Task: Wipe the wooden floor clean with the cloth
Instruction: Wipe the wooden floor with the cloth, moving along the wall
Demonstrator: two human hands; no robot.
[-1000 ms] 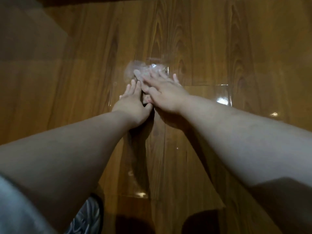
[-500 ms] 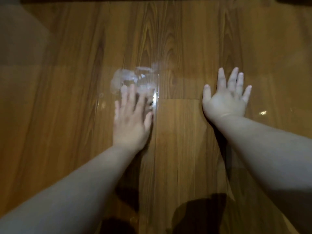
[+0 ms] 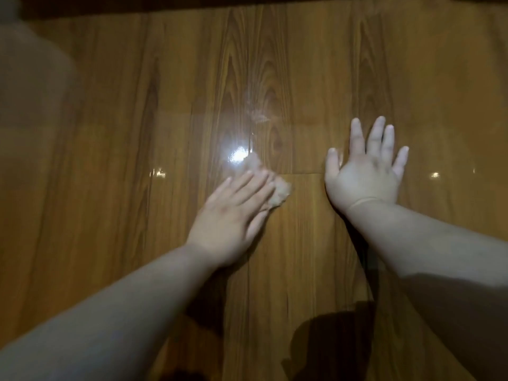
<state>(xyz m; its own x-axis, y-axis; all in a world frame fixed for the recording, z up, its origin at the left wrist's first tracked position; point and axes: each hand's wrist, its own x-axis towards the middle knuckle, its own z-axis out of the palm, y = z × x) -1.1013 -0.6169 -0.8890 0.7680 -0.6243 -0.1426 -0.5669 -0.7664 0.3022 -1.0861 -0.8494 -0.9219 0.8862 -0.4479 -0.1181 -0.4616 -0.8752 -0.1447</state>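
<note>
overhead look down at glossy wooden floor [image 3: 110, 188], w/ two bare forearms reaching in from bottom edge. left hand [image 3: 233, 215] flat on small pale crumpled cloth [image 3: 279, 192], fingers straight and close together, pressing it onto planks rather than curling round it. cloth mostly hidden under those fingers, edges poking out past fingertips and on r side, just below bright light glare [image 3: 237, 155] near centre. right hand [image 3: 362, 182] apart to the r, palm down on bare wood, fingers spread wide, holding nothing, prob. bracing body weight. faint whitish streaks [image 3: 258, 116] beyond glare, maybe damp smear or residue; too blurred to tell.

likely mid-wipe. best approach, as a judgement: press evenly thru whole palm to stop cloth bunching or slipping out; sweep along grain in overlapping passes up toward streaks; lean on r hand for balance; turn cloth to fresh side once soiled. risk of missed marks under glare, so worth checking from another angle.
</note>
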